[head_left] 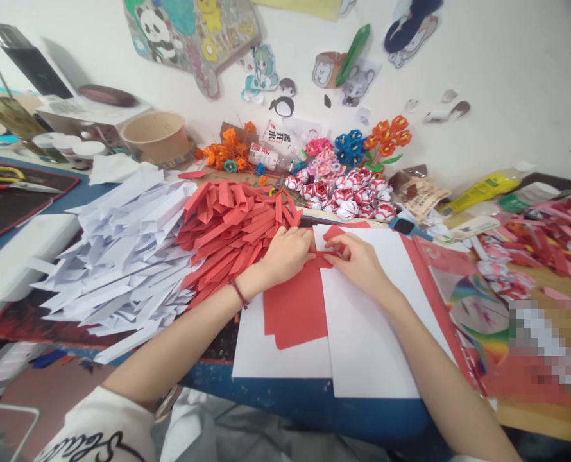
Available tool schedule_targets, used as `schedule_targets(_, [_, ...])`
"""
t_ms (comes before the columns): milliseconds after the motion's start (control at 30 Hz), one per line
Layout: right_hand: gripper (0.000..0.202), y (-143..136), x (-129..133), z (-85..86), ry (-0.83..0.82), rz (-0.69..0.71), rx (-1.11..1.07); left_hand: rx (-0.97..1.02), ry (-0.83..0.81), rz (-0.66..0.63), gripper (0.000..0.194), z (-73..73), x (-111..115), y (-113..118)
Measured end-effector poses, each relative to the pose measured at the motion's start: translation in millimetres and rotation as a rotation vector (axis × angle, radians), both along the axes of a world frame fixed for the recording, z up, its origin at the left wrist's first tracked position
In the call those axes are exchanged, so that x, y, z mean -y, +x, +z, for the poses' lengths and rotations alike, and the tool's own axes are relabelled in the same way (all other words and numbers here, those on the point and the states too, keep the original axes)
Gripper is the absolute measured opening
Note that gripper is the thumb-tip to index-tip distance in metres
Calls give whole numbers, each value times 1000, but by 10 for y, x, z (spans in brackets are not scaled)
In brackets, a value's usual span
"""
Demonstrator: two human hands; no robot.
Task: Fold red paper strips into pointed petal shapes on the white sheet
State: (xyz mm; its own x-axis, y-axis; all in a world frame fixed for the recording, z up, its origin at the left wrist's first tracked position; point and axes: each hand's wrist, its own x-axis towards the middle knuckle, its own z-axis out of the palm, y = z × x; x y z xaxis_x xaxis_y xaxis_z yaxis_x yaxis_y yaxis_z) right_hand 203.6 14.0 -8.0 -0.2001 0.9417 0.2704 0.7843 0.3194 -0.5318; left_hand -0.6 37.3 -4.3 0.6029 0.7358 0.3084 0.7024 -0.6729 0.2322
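Observation:
Between my two hands a small strip of red paper (324, 262) is pinched, above the white sheets. My left hand (289, 253), with a dark red bracelet at the wrist, grips its left end; my right hand (355, 260) has its right part between thumb and fingers. Below them, larger red paper pieces (295, 311) lie on a white sheet (280, 362). A second stack of white paper (376, 346) is under my right forearm. Close by my left hand rises a heap of folded red paper strips (237, 224).
Folded white paper strips (126, 250) are heaped at the left beside a white device (30, 256). Scissors (16, 183) lie far left. Red-and-white paper flowers (343, 192) and a cardboard tub (155, 135) stand along the wall. At the right are a plastic packet (478, 301) and red scraps (555, 237).

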Motion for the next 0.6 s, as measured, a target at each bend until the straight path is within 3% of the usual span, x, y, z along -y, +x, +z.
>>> schedule_targets(200, [8,-15,28,63,-23,48,34,79,-33,-34,10,51,14,-12])
schedule_targets(400, [11,-52,87,113,5,87,3,53,-2,-126,20,95,86,31])
schedule_targets(600, [13,-39,82,128,-23,34,-67,98,-18,-157,21,196,107,40])
